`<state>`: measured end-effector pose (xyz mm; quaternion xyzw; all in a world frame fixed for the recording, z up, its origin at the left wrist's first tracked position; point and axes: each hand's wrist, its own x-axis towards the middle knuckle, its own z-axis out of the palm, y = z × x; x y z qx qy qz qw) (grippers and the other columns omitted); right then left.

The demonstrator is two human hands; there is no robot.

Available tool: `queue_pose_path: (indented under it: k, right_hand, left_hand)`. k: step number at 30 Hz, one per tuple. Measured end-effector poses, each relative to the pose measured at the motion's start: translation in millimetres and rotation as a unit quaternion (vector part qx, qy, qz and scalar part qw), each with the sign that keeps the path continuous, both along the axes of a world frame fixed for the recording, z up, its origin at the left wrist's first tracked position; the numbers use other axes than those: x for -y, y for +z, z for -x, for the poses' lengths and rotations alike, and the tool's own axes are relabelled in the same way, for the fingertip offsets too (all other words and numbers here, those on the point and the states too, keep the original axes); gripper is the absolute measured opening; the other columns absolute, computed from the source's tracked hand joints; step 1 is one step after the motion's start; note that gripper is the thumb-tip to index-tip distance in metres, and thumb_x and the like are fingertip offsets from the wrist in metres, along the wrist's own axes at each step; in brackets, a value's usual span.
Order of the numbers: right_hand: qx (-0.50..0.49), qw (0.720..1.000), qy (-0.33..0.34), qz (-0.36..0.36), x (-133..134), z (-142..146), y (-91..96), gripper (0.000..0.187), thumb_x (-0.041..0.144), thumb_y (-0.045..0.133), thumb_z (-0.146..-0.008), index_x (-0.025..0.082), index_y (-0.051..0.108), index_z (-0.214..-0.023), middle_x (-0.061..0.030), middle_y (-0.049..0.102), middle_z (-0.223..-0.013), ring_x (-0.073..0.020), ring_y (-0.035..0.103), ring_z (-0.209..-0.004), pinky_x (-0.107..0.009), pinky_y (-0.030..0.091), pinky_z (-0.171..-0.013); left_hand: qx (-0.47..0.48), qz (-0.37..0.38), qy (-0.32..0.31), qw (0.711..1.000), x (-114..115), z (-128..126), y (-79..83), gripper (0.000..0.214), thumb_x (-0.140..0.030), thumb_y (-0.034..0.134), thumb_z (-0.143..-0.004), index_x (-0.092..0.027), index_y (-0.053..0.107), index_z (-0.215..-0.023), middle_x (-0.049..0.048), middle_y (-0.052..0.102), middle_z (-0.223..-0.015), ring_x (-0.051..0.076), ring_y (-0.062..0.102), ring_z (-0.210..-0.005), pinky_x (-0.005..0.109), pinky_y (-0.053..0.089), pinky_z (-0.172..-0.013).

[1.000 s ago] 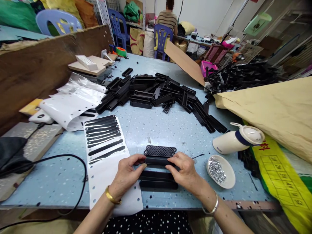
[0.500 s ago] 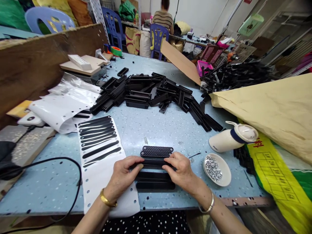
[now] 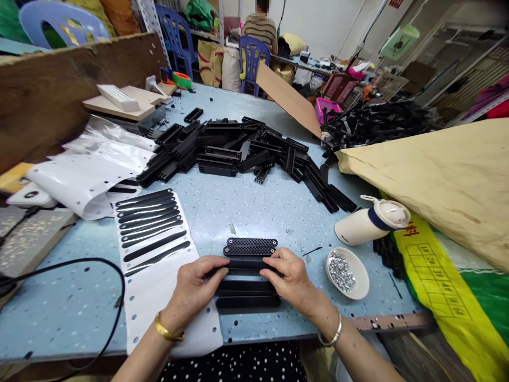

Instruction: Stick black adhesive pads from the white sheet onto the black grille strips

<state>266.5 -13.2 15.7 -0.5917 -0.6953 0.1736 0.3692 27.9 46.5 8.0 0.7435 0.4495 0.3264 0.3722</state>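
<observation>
My left hand (image 3: 198,285) and my right hand (image 3: 292,277) each pinch one end of a long black bar (image 3: 245,266), held level just above the table's front part. Beyond it lie black pieces with a criss-cross texture (image 3: 251,246) and shiny round spots at their ends. On the near side rest smooth black bars (image 3: 248,302), partly behind my fingers. Left of my hands is a white backing sheet (image 3: 167,302) carrying several black strips (image 3: 153,228), some slightly lifted or wavy. To the right stands a white bowl (image 3: 363,286) of small shiny metal parts (image 3: 341,270).
A heap of black bars (image 3: 222,140) spans the table's middle. A cream bottle (image 3: 358,227) lies near the bowl, beside brown paper (image 3: 437,170) and a yellow sack (image 3: 429,265). A black cable (image 3: 119,281) loops at left. A person (image 3: 260,29) sits far back.
The view has shifted slightly, so things appear a little further left. Both hands keep their pinch on the black bar, with hardly any movement.
</observation>
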Motion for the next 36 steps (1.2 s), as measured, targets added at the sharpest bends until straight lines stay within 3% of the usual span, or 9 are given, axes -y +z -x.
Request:
queue_pose_path:
  k: [16,30,36]
  right_hand:
    - [0.015,1.0,0.022,0.001,1.6,-3.1,-0.7,0.019,0.02,0.067,-0.085,0.019,0.076,-0.102,-0.0076,0.067,-0.083,-0.0208,0.059,-0.076,-0.037,0.051,-0.069]
    - [-0.14,0.987,-0.03,0.077,-0.4,-4.2,-5.4,0.023,0.017,0.079,-0.072,0.025,0.078,-0.093,-0.003,0.067,-0.081,-0.0172,0.065,-0.075,-0.032,0.054,-0.068]
    - [-0.137,0.987,-0.022,0.078,-1.6,-4.8,-7.6,0.023,0.015,0.078,-0.072,0.025,0.077,-0.093,-0.0028,0.068,-0.082,-0.0171,0.065,-0.076,-0.032,0.054,-0.069]
  left_hand:
    - [0.008,0.0,0.008,1.0,-1.4,-1.0,-0.6,0.015,-0.025,0.062,-0.082,-0.022,0.075,-0.09,0.0034,0.078,-0.089,0.02,0.073,-0.082,0.036,0.061,-0.079]
    - [0.007,0.004,0.009,1.0,-1.2,0.4,0.5,0.015,-0.027,0.063,-0.082,-0.022,0.076,-0.09,0.0033,0.078,-0.089,0.02,0.073,-0.083,0.036,0.061,-0.08]
    - [0.007,0.006,0.014,1.0,-1.2,-0.4,1.0,0.015,-0.027,0.063,-0.082,-0.022,0.075,-0.088,0.003,0.079,-0.088,0.02,0.074,-0.081,0.036,0.061,-0.08]
